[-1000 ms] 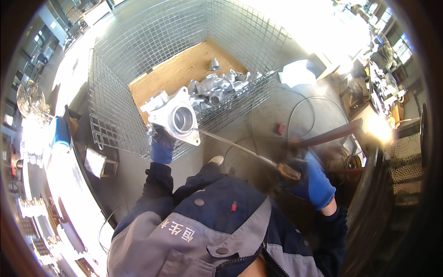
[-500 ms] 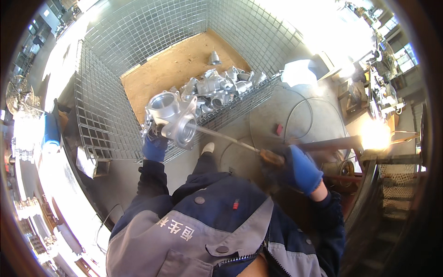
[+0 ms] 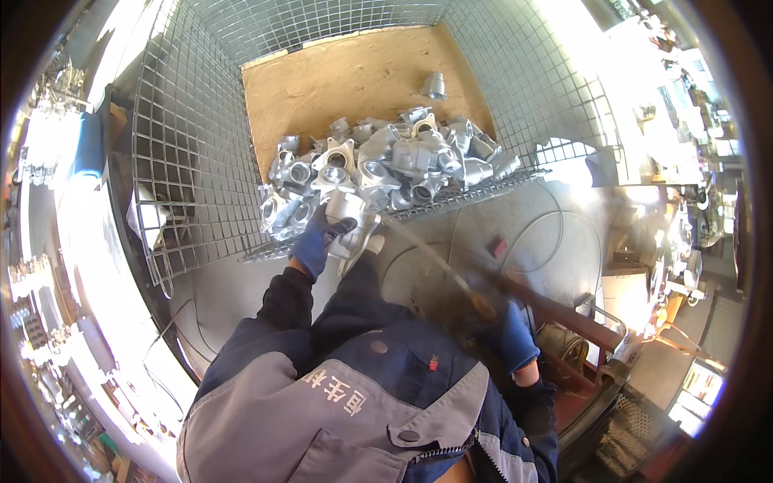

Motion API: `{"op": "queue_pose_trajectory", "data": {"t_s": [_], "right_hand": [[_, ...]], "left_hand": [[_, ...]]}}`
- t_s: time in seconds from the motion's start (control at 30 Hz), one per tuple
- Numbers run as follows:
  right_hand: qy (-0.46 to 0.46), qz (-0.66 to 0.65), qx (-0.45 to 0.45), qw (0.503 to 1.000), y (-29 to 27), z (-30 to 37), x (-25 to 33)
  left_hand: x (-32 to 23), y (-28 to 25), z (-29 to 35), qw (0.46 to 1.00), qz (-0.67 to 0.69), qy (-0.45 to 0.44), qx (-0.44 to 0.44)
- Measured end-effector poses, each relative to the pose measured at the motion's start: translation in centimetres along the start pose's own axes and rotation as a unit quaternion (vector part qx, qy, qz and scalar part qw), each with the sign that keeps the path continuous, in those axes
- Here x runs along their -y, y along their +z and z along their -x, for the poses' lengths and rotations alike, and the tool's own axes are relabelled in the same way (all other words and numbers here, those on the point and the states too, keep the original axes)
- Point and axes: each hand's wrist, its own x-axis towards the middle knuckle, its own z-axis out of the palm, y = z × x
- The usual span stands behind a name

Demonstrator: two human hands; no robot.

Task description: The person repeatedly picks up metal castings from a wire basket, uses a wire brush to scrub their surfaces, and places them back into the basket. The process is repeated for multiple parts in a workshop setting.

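Note:
My left hand (image 3: 314, 244), in a blue glove, grips a silver cast metal housing (image 3: 348, 211) with round openings. It holds the part above the floor, just in front of the wire cage. My right hand (image 3: 514, 340), also gloved in blue, is closed round the wooden handle of a long thin file (image 3: 431, 256). The file's far end points at the housing's right side; blur hides whether it touches or enters an opening. Beyond my left hand, several similar castings (image 3: 415, 157) lie heaped in the cage.
The wire mesh cage (image 3: 173, 161) has a brown board (image 3: 330, 76) as its floor, with a lone casting (image 3: 435, 85) farther back. Right of me stands a rusty metal frame (image 3: 564, 314). A cable (image 3: 515, 233) and a small red block (image 3: 498, 246) lie on the floor.
The housing has turned in my left hand and sits lower and farther right in view. My right hand with the file has moved lower. The view has shifted, showing more of the cage.

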Motion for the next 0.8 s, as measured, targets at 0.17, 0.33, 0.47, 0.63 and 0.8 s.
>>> {"op": "queue_pose_trajectory", "data": {"t_s": [0.17, 0.33, 0.47, 0.63, 0.8], "right_hand": [[0.031, 0.131, 0.070, 0.988, 0.3, -4.0, -1.0], [0.017, 0.098, -0.033, 0.994, 0.9, -6.6, -2.1], [0.052, 0.151, 0.000, 0.987, 0.7, -8.0, -3.5], [-0.034, 0.122, 0.096, 0.987, 0.3, -10.2, -1.4], [-0.051, -0.041, 0.107, 0.992, 2.1, -12.7, -3.1]], "left_hand": [[1.2, -2.7, -0.8, 0.987, -0.079, -0.028, -0.138], [1.7, -7.4, -5.1, 0.942, -0.038, -0.102, -0.316], [5.6, -11.5, -10.3, 0.807, -0.453, -0.206, -0.316], [9.9, -9.8, -12.1, 0.748, -0.519, -0.303, -0.282], [13.8, -10.6, -11.3, 0.788, -0.471, -0.286, -0.274]]}}
